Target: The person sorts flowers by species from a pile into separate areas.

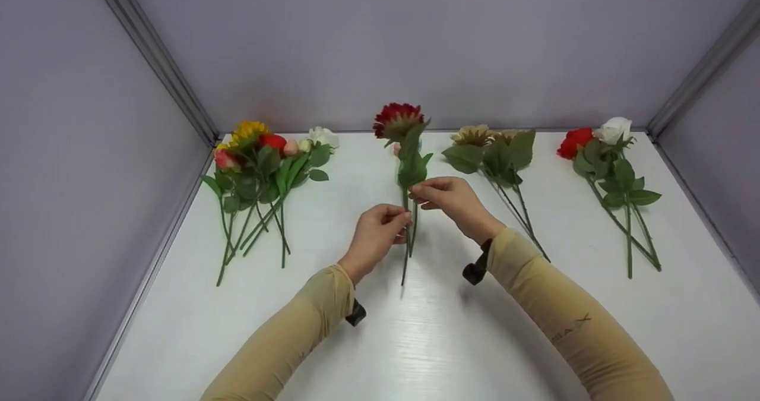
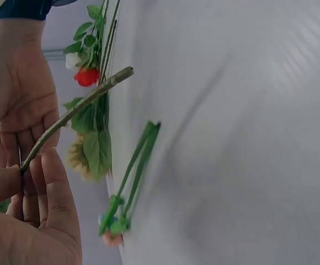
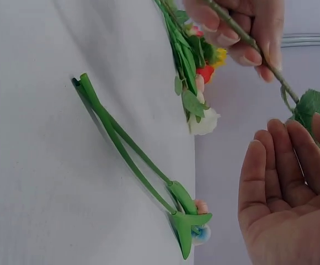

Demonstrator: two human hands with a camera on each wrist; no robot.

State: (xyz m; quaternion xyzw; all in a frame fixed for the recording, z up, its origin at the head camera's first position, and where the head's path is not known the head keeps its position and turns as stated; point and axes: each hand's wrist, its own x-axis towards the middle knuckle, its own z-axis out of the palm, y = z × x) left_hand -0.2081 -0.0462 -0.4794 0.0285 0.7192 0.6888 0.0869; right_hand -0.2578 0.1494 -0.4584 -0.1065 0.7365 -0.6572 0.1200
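A red many-petalled flower (image 1: pixel 399 122) with green leaves stands upright above the middle of the table. My left hand (image 1: pixel 380 230) pinches its stem between thumb and fingers; the lower stem (image 2: pixel 74 112) sticks out past the hand in the left wrist view. Just above, my right hand (image 1: pixel 454 202) is at the stem below the leaves. Its fingers (image 3: pixel 284 160) are nearly straight and spread from the thumb beside a leaf (image 3: pixel 310 107). Under the hands, two green-stemmed flowers (image 3: pixel 124 146), one pinkish and one blue, lie on the table.
A mixed bunch with a yellow flower (image 1: pixel 248 132) lies at the left of the white table (image 1: pixel 380 353). Beige flowers (image 1: pixel 473 135) lie right of centre. A red rose (image 1: pixel 575 142) and a white rose (image 1: pixel 614 129) lie far right. Grey walls (image 1: pixel 415 44) enclose the table.
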